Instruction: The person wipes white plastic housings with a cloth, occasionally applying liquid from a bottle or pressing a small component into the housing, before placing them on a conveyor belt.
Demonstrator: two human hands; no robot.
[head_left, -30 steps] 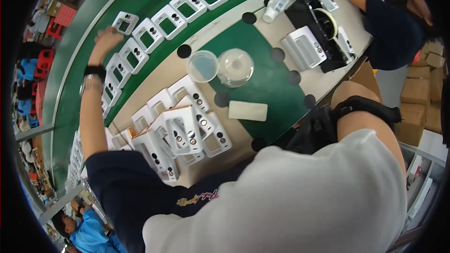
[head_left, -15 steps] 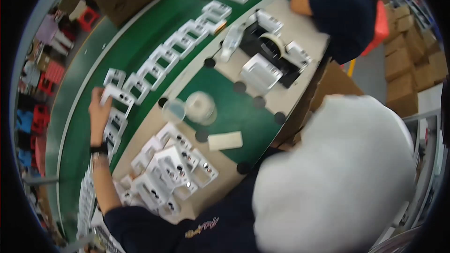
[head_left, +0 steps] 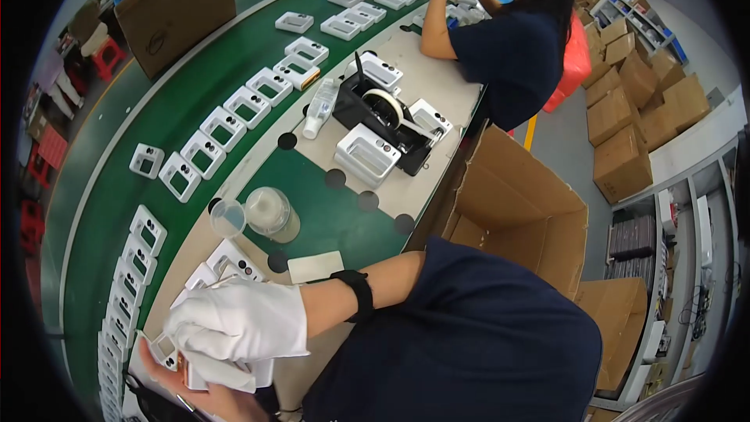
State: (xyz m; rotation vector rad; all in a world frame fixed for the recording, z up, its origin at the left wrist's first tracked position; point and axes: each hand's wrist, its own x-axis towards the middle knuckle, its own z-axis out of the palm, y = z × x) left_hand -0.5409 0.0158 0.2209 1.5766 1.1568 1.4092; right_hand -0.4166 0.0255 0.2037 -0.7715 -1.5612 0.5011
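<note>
My right hand [head_left: 238, 324] wears a white glove and reaches across to the lower left, its fingers curled down over a pile of parts. What its fingers hold, if anything, is hidden. Beneath it, my bare left hand [head_left: 205, 400] curves around a white plastic housing [head_left: 162, 351] with a rectangular window. The glove covers most of that piece. More white housings lie under and behind the glove; one housing [head_left: 234, 259] with dark round holes shows above it. On the green mat by my right forearm is a cream-coloured block [head_left: 316, 267].
Rows of white housings [head_left: 205, 154] run along the green conveyor belt [head_left: 101, 211]. A lidded clear jar [head_left: 271, 212], a squeeze bottle [head_left: 319, 109] and a black tape dispenser [head_left: 394, 129] stand on the table. A co-worker [head_left: 508, 39] sits at the far right; an open carton [head_left: 519, 211] is nearer.
My left hand has drawn back from the belt to the pile with a housing. My gloved right hand has swung from the right over to it. The view has turned rightward.
</note>
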